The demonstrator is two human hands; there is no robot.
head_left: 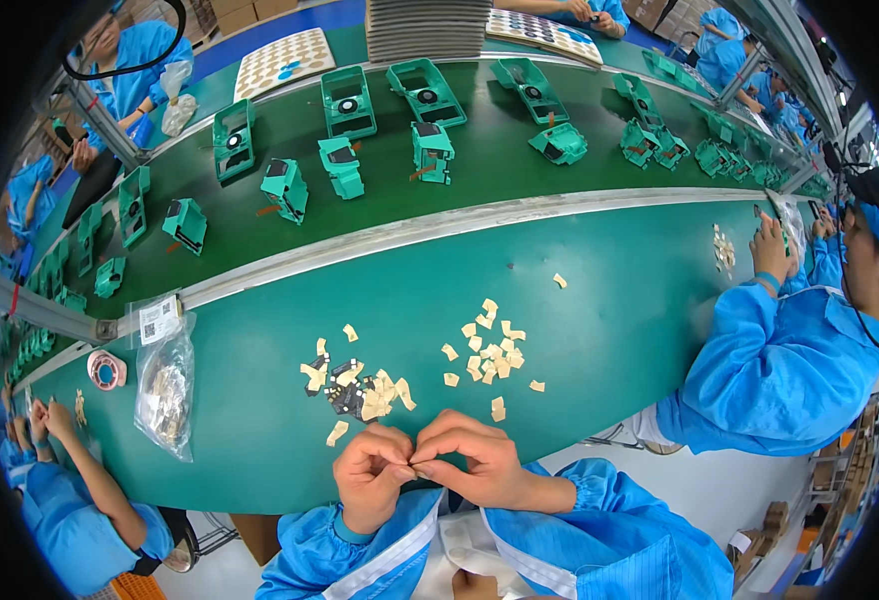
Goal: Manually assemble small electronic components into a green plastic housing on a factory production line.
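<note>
My left hand [371, 478] and my right hand [482, 464] meet fingertip to fingertip just over the front edge of the green table [580, 330]. Both are closed in a pinch on something small that the fingers mostly hide; its kind cannot be made out. Just beyond my left hand lies a pile of small black parts [345, 398] mixed with cream-coloured pieces [383, 392]. Farther right, a loose group of small cream pieces [495, 352] is scattered flat on the tabletop, with one single piece [560, 281] apart from them.
A clear bag of small parts [167, 390] and a tape roll [107, 370] lie at left. Beyond a metal rail [460, 214], a dark green conveyor carries several green plastic housings [348, 103]. Co-workers in blue sit at right [780, 350] and left [85, 520].
</note>
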